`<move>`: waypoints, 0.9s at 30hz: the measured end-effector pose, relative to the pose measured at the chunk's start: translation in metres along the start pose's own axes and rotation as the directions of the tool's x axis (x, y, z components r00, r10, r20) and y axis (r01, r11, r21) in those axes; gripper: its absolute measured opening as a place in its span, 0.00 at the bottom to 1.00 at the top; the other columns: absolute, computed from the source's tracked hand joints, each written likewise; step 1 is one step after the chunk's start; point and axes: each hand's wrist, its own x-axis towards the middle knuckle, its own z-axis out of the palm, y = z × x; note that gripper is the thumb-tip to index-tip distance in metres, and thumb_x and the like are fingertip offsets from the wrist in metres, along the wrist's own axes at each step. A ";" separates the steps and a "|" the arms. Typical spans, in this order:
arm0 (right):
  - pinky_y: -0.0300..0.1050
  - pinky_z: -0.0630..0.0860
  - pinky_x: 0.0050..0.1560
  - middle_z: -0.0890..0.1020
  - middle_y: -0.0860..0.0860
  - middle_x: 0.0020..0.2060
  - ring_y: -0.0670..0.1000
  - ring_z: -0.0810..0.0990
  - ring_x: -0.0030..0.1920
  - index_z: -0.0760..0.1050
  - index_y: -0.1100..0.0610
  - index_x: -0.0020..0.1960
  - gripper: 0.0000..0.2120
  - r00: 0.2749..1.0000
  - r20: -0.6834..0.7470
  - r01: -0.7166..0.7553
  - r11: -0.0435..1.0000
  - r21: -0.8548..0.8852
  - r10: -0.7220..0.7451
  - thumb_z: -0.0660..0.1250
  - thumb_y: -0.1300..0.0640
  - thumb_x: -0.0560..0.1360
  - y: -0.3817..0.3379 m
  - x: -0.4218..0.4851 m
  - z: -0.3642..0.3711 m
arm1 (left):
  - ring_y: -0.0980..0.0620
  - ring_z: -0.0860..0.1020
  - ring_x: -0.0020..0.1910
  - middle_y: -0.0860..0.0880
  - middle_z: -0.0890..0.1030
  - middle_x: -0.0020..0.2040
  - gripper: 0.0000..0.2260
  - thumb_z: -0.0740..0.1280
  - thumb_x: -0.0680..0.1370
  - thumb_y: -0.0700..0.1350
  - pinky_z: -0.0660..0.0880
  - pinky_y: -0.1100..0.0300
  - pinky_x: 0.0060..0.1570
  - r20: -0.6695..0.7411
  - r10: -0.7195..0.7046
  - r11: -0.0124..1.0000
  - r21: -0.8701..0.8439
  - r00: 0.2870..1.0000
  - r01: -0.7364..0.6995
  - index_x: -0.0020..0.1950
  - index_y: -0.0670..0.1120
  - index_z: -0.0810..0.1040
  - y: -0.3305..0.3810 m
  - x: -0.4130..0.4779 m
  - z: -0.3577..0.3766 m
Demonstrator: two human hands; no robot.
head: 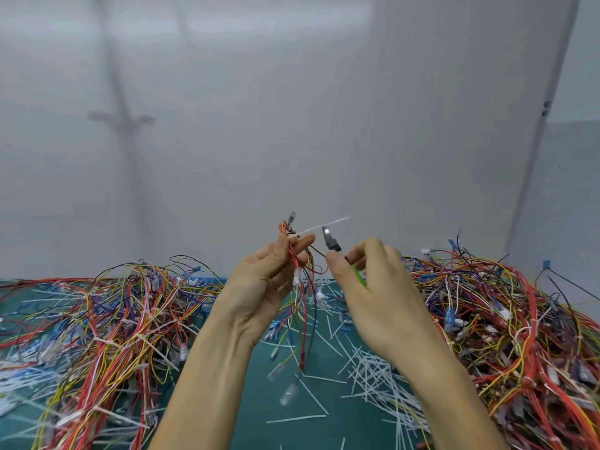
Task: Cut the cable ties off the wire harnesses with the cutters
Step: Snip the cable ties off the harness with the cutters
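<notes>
My left hand [263, 280] is raised in the middle of the view and grips a small wire harness [300, 287] of red, yellow and orange wires that hang down toward the table. A white cable tie [324, 226] sticks out to the right from the top of that bundle, just above my fingertips. My right hand [380, 287] holds green-handled cutters [334, 246], their metal jaws pointing up and left, close below the tie's tail. Whether the jaws touch the tie I cannot tell.
A big heap of tied harnesses [113, 326] lies on the left of the green mat [292, 417], another heap [513, 326] on the right. Several cut white ties [367, 365] litter the mat between them. A grey wall stands close behind.
</notes>
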 end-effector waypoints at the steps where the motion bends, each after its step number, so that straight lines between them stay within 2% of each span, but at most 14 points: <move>1: 0.48 0.69 0.47 0.72 0.43 0.49 0.43 0.73 0.46 0.67 0.45 0.48 0.27 0.999 0.050 0.011 1.000 -0.017 -0.010 0.44 0.26 0.68 0.000 0.000 0.000 | 0.60 0.82 0.34 0.49 0.87 0.46 0.10 0.67 0.70 0.48 0.77 0.70 0.36 -0.001 0.023 1.000 0.021 1.000 -0.023 0.36 0.48 0.87 0.000 0.000 0.001; 4: 0.52 0.72 0.47 0.75 0.45 0.42 0.49 0.74 0.45 0.69 0.48 0.41 0.25 0.989 0.134 0.069 0.996 -0.062 -0.061 0.45 0.30 0.72 -0.002 -0.002 0.001 | 0.59 0.83 0.38 0.50 0.87 0.46 0.10 0.67 0.71 0.47 0.77 0.69 0.37 -0.006 0.099 0.992 0.081 0.995 -0.098 0.38 0.47 0.88 -0.002 -0.002 0.003; 6: 0.52 0.70 0.43 0.73 0.47 0.36 0.52 0.73 0.41 0.69 0.51 0.38 0.26 0.989 0.124 0.096 0.991 -0.092 -0.084 0.46 0.32 0.76 -0.003 -0.003 0.004 | 0.57 0.84 0.39 0.48 0.87 0.46 0.09 0.67 0.71 0.46 0.77 0.69 0.38 -0.018 0.145 0.985 0.092 0.989 -0.143 0.40 0.44 0.86 -0.003 -0.002 0.003; 8: 0.52 0.70 0.41 0.74 0.48 0.33 0.54 0.75 0.40 0.71 0.52 0.39 0.28 0.991 0.110 0.091 0.989 -0.118 -0.078 0.46 0.32 0.77 -0.002 -0.003 0.005 | 0.55 0.84 0.41 0.46 0.86 0.46 0.09 0.68 0.71 0.45 0.77 0.68 0.41 -0.015 0.188 0.977 0.105 0.982 -0.185 0.45 0.42 0.84 -0.004 -0.002 0.003; 13: 0.51 0.71 0.40 0.76 0.50 0.33 0.55 0.76 0.40 0.72 0.53 0.39 0.32 0.994 0.093 0.070 0.986 -0.151 -0.057 0.43 0.29 0.74 -0.001 -0.002 0.003 | 0.54 0.84 0.45 0.46 0.86 0.48 0.07 0.70 0.70 0.46 0.77 0.68 0.46 0.015 0.246 0.952 0.183 0.969 -0.245 0.41 0.46 0.87 -0.007 -0.001 0.005; 16: 0.51 0.71 0.41 0.76 0.49 0.33 0.55 0.76 0.40 0.72 0.53 0.39 0.31 0.995 0.085 0.072 0.985 -0.157 -0.059 0.44 0.30 0.76 -0.001 -0.002 0.003 | 0.53 0.84 0.47 0.46 0.86 0.49 0.07 0.70 0.70 0.47 0.77 0.67 0.48 0.029 0.257 0.945 0.202 0.966 -0.257 0.42 0.48 0.87 -0.009 -0.001 0.005; 27: 0.52 0.74 0.41 0.78 0.50 0.35 0.54 0.78 0.40 0.74 0.52 0.40 0.31 0.996 0.054 0.080 0.982 -0.171 -0.072 0.45 0.30 0.77 -0.001 -0.003 0.000 | 0.52 0.84 0.48 0.44 0.86 0.50 0.11 0.72 0.68 0.47 0.78 0.65 0.48 0.040 0.238 0.952 0.187 0.970 -0.242 0.47 0.43 0.85 -0.014 0.001 0.007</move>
